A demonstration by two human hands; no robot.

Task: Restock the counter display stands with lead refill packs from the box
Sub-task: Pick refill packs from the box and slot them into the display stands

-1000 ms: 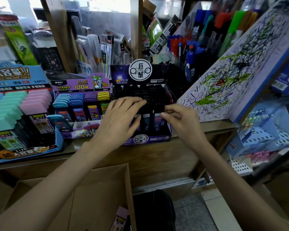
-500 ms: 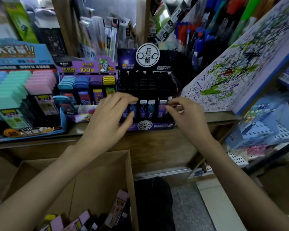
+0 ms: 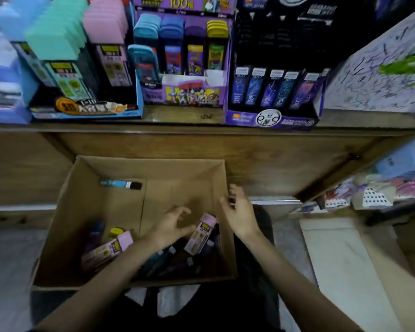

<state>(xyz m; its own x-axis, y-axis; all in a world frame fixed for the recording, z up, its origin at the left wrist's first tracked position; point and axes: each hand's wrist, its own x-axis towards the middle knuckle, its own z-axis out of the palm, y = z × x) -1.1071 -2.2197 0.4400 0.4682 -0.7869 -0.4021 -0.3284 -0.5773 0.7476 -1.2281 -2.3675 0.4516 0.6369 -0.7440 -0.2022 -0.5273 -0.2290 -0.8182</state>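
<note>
Left hand, right hand empty at box; two pink packs.

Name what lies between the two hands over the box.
In the head view, a pink-capped refill pack stands tilted between the left hand and right hand.

Wooden counter, display stands atop, box on floor
</note>
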